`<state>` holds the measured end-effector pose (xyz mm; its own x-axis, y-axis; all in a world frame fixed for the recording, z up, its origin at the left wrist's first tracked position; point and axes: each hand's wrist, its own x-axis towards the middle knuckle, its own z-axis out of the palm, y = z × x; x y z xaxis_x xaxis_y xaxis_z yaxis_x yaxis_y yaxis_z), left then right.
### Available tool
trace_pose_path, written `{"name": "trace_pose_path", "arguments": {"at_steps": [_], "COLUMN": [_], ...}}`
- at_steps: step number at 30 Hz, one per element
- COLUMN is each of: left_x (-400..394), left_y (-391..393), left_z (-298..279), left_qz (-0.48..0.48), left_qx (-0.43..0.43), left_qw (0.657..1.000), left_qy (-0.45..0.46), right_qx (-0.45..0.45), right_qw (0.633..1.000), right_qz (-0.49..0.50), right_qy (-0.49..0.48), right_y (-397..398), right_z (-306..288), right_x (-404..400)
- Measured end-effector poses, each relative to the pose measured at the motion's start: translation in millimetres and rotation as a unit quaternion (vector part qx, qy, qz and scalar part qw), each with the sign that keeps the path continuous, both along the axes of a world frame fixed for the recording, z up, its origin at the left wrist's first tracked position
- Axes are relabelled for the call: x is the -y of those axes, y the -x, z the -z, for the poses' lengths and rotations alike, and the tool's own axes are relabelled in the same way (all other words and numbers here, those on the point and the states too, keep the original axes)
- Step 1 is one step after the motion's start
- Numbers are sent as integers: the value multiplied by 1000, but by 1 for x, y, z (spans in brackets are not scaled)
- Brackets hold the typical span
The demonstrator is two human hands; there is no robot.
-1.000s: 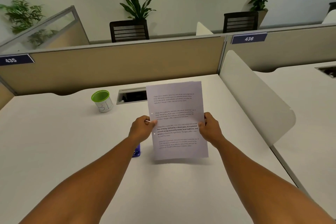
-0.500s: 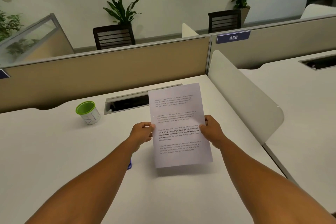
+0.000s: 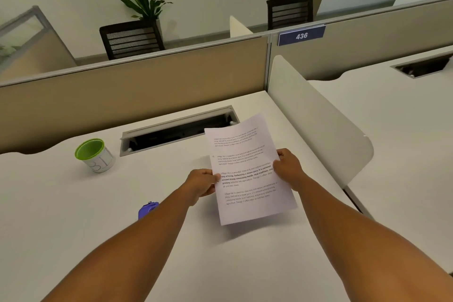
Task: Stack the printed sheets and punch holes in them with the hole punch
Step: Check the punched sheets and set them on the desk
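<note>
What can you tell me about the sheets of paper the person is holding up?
The printed sheets look like thin white paper carrying four short blocks of small dark text, the third partly in bold. One small hole shows near the left edge. They are held above the white desk, tilted with the top leaning right, and cast a shadow below. The left hand pinches the left edge and the right hand grips the right edge. How many sheets there are cannot be told.

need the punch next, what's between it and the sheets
Head view: only the left forearm crosses that stretch of desk, partly hiding the punch; the sheets are held above.
</note>
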<state>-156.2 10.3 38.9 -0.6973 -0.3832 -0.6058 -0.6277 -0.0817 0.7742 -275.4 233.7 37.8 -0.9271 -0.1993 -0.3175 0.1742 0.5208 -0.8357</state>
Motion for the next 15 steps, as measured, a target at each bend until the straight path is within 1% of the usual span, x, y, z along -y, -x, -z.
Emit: {"name": "trace_pose_path", "arguments": {"at_steps": [5, 10, 15], "left_x": [-15, -23, -27], "left_y": [17, 37, 60], "left_z": [10, 19, 30], "left_qz": [-4, -9, -3], "left_qx": [18, 22, 29], "left_qw": [1000, 999, 999], "left_qy": [-15, -36, -28], "right_qx": [0, -22, -34], "right_qw": [999, 997, 993], "right_qz": [2, 14, 44], "right_qy": [-38, -77, -100], "right_y": [14, 34, 59], "right_z": [10, 21, 30], "right_x": [-7, -14, -20]}}
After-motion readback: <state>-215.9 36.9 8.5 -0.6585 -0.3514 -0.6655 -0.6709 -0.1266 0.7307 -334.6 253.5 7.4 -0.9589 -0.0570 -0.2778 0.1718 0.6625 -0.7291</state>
